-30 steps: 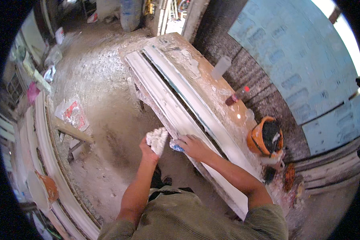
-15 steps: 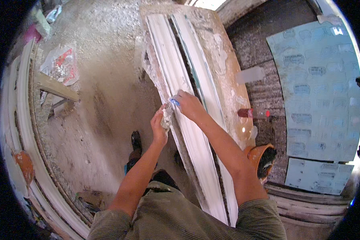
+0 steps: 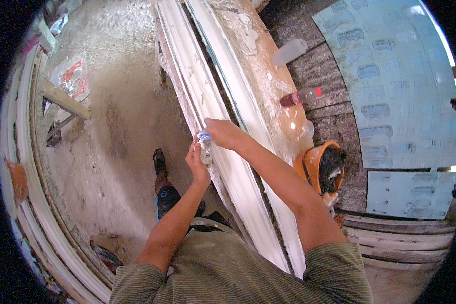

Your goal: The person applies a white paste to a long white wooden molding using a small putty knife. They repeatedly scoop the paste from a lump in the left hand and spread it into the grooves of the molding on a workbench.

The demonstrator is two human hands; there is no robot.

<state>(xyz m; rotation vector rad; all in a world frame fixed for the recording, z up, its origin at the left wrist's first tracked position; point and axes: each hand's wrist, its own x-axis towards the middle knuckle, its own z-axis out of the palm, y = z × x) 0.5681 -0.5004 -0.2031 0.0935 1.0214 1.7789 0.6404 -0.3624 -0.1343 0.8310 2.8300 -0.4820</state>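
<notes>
Two long white moulded strips, which look like plaster, lie side by side on a bench with a dark gap between them. At the left edge of the left strip [image 3: 240, 175], my two hands work close together. My left hand [image 3: 197, 167] is closed round a wet-looking, whitish-grey lump [image 3: 206, 153] whose kind I cannot make out. In my right hand [image 3: 224, 134], which rests over the strip, the fingers pinch a small blue-and-white crumpled piece [image 3: 204, 136], perhaps plastic wrapping. It sits right above the lump, and the right fingertips are partly hidden.
An orange bucket [image 3: 309, 161] with dark contents stands right of the strips. Beyond it are a bottle of red liquid [image 3: 291, 99], a pale translucent container [image 3: 290, 52] and light blue printed sheets [image 3: 385, 101]. More long strips [image 3: 28, 126] on a wooden stand line the left side.
The view has shifted, so the bench and bottle sit higher and further left. Both hands are nearer along the strip, still together, with the blue-and-white piece in the right fingers.
</notes>
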